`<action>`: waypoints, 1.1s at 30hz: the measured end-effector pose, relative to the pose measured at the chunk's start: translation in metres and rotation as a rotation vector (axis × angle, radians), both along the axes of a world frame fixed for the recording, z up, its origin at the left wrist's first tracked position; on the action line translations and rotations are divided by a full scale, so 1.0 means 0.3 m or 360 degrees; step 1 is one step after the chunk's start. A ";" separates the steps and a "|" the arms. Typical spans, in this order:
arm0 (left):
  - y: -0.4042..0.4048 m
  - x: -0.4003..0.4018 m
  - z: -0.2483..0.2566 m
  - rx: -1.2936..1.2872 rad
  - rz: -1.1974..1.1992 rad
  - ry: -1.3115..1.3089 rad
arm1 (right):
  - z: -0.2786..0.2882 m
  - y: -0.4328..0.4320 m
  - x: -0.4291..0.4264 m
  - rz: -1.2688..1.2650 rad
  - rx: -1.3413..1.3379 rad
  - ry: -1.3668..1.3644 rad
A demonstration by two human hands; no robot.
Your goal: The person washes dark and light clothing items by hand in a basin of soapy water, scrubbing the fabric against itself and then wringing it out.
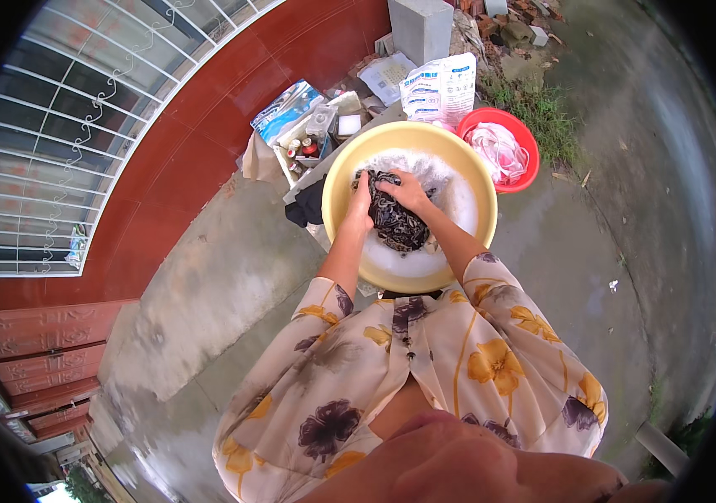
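Observation:
A wide yellow plastic basin (pixel 409 281) stands before me with white soapy foam (pixel 395 263) inside. In it lies a bunched dark garment (pixel 399 217) with a pale swirling pattern, wet and folded on itself. My left hand (pixel 361 200) grips the left edge of this cloth, thumb upward. From the upper right my right hand (pixel 407 190) holds the same cloth, its fingers curled over the top. Some fingertips of both hands are hidden in the folds.
Right of the basin sits a red tub (pixel 534 157) holding pinkish-white cloth (pixel 496 151). A printed white bag (pixel 439 88) stands behind. Dark cloth (pixel 307 202) and a foam box (pixel 285 157) with bottles lie left, near a red tiled wall (pixel 207 132).

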State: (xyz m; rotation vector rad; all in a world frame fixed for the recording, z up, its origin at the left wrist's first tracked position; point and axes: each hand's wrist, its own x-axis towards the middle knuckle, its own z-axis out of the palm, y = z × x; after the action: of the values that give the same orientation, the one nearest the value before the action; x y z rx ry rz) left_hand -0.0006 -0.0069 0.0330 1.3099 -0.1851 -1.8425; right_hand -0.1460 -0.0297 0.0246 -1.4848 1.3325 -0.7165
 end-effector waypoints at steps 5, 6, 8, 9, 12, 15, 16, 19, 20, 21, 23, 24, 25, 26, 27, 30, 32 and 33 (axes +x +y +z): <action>0.063 0.059 -0.157 -0.0219 0.0220 -0.0380 | 0.149 0.171 0.160 -0.0065 -0.0500 0.0230; 0.057 0.048 -0.162 -0.0225 0.0120 -0.0411 | 0.143 0.154 0.144 -0.0192 -0.0382 0.0326; 0.025 -0.037 -0.127 -0.0230 0.0183 -0.0609 | 0.188 0.103 0.097 -0.0520 -0.0188 0.0149; 0.023 -0.055 -0.142 -0.0136 0.0205 -0.0286 | 0.244 0.114 0.062 -0.0414 -0.0201 0.0300; -0.025 0.243 -0.361 -0.0597 0.0256 -0.0356 | 0.259 0.207 0.297 -0.0382 -0.0923 0.0101; 0.005 0.094 -0.343 -0.0318 0.0126 -0.0298 | 0.127 0.214 0.190 -0.0242 -0.0772 0.0534; 0.010 0.045 -0.277 -0.0249 0.0116 -0.0274 | 0.117 0.168 0.142 -0.0386 -0.0613 0.0434; 0.048 -0.047 -0.042 -0.0155 0.0155 -0.0290 | 0.055 0.045 -0.024 -0.0329 -0.0416 0.0984; 0.052 0.014 -0.054 -0.0297 0.0136 -0.0396 | 0.074 0.027 -0.021 -0.0253 -0.0397 0.1002; 0.055 0.043 -0.058 -0.0439 0.0086 -0.0482 | 0.024 -0.008 -0.091 -0.0050 -0.0591 0.1037; 0.096 0.110 0.040 -0.0264 -0.0358 -0.0964 | 0.186 -0.018 -0.137 -0.0095 -0.0342 0.1096; 0.106 0.126 -0.001 -0.0267 -0.0236 -0.0823 | 0.169 -0.011 -0.121 -0.0109 -0.0346 0.1029; 0.109 0.134 -0.018 -0.0273 -0.0122 -0.0682 | 0.140 -0.006 -0.098 -0.0130 -0.0348 0.0963; 0.112 0.131 -0.038 -0.0225 -0.0004 -0.0415 | 0.113 -0.004 -0.080 -0.0153 -0.0348 0.0898; 0.117 0.124 -0.052 -0.0177 0.0129 -0.0150 | 0.112 0.027 -0.036 0.0031 -0.0504 0.0800; 0.055 -0.039 0.069 0.0093 0.0207 0.0151 | -0.068 0.037 -0.013 0.0040 -0.0293 0.0469; 0.007 -0.029 0.010 0.0146 0.0442 0.0066 | -0.035 0.064 0.049 0.0006 -0.0061 0.0028; -0.004 0.051 -0.101 0.0029 0.0625 0.0021 | 0.032 0.117 0.144 -0.0058 -0.0360 0.0168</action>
State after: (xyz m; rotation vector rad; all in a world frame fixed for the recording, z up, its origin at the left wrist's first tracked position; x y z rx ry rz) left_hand 0.0147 -0.0082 0.0026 1.2448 0.0922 -1.5207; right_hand -0.1027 0.0054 0.0341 -1.7010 1.3968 -0.8447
